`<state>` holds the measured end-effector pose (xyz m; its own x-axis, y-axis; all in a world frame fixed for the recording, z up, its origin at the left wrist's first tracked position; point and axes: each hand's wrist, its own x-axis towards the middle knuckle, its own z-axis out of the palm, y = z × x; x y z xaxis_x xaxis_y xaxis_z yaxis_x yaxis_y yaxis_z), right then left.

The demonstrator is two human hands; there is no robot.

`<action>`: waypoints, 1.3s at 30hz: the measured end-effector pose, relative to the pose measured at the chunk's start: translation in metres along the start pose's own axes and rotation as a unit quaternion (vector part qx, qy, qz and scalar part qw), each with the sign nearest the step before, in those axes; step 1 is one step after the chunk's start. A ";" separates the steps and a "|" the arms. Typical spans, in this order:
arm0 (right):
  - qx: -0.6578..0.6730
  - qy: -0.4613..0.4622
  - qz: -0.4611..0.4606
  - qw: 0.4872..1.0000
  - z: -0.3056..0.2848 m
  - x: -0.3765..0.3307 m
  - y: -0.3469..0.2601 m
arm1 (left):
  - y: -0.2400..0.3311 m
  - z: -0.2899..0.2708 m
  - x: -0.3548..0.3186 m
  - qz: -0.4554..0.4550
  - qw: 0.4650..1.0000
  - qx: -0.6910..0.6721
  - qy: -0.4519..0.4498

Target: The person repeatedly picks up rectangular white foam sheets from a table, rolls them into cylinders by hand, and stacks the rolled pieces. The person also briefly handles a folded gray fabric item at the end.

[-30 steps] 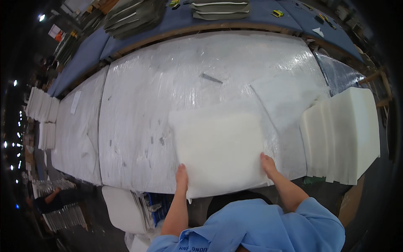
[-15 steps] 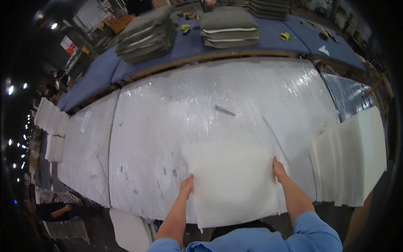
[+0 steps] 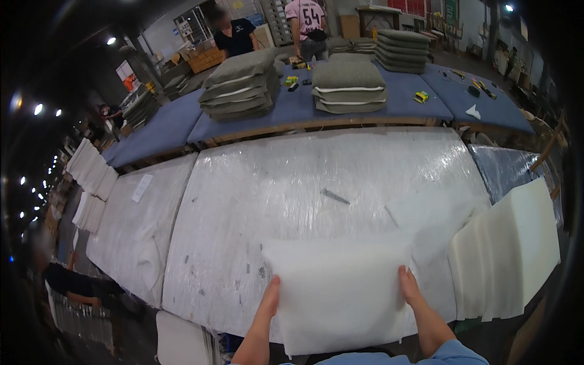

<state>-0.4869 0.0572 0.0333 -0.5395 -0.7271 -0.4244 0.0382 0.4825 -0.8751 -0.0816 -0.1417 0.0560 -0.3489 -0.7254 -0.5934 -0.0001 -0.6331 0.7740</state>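
A square white cushion-like pad (image 3: 340, 292) with soft wadding on its surface is held between my two hands at the near edge of the plastic-covered table. My left hand (image 3: 272, 293) grips its left side, and my right hand (image 3: 409, 285) grips the right side. Most of my fingers are hidden behind or under the pad. A thin sheet of white wadding (image 3: 435, 213) lies on the table just beyond my right hand. To the right of it, a stack of white foam sheets (image 3: 486, 255) leans over the table's edge.
Plastic film wraps the table (image 3: 261, 188), with a dark strip (image 3: 334, 196) on it. Behind it a blue padded bench (image 3: 292, 115) carries grey-green cushion stacks (image 3: 350, 85) and a yellow tool (image 3: 421, 97). Two people (image 3: 236, 36) stand beyond; another person (image 3: 76, 283) is at left.
My view has tipped up, showing more of the room. Both hands still hold the pad, whose near edge now sags lower toward me.
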 end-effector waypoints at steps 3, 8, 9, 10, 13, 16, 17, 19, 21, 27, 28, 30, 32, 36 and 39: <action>0.022 0.006 -0.057 0.998 -0.003 -0.030 -0.008 | -0.006 0.007 -0.027 0.045 0.995 -0.076 0.043; 0.075 0.041 -0.145 0.986 -0.016 -0.060 -0.008 | 0.006 0.014 -0.071 0.118 0.989 -0.056 0.070; 0.062 0.044 -0.153 0.985 -0.020 -0.061 -0.014 | 0.012 0.014 -0.077 0.131 0.987 -0.047 0.084; 0.047 0.046 -0.160 0.985 -0.025 -0.064 -0.021 | 0.018 0.014 -0.083 0.161 0.982 -0.042 0.094; 0.099 0.055 -0.259 0.959 -0.028 -0.069 -0.048 | 0.048 0.022 -0.092 0.246 0.964 -0.030 0.098; 0.146 0.059 -0.286 0.945 -0.030 -0.089 -0.060 | 0.066 0.024 -0.107 0.313 0.947 -0.012 0.074; 0.142 0.065 -0.300 0.941 -0.029 -0.096 -0.060 | 0.068 0.019 -0.110 0.326 0.942 0.001 0.075; 0.135 0.074 -0.329 0.932 -0.023 -0.110 -0.058 | 0.067 0.010 -0.119 0.319 0.943 0.023 0.095; 0.102 0.078 -0.346 0.929 -0.018 -0.120 -0.046 | 0.058 0.000 -0.119 0.275 0.953 0.036 0.122; 0.038 0.086 -0.325 0.941 -0.009 -0.136 -0.010 | 0.029 0.004 -0.117 0.300 0.939 0.031 0.163; 0.038 0.083 -0.297 0.950 -0.011 -0.139 -0.007 | 0.026 0.004 -0.119 0.303 0.936 0.048 0.169; 0.048 0.073 -0.275 0.957 -0.006 -0.145 -0.014 | 0.022 -0.005 -0.125 0.321 0.927 0.058 0.185; 0.057 0.064 -0.248 0.965 -0.002 -0.154 -0.018 | 0.017 -0.014 -0.124 0.345 0.915 0.058 0.201; 0.018 0.243 -0.283 0.928 -0.021 -0.175 -0.021 | 0.013 -0.004 -0.119 0.372 0.915 0.054 0.149; 0.004 0.347 -0.333 0.877 -0.001 -0.224 -0.072 | 0.007 -0.026 -0.128 0.387 0.908 0.032 0.157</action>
<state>-0.3698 0.1860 0.1915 -0.8257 -0.3729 0.4232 -0.4760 0.0581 -0.8775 -0.0122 -0.0603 0.1310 0.0163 -0.9940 0.1079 0.0745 0.1088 0.9913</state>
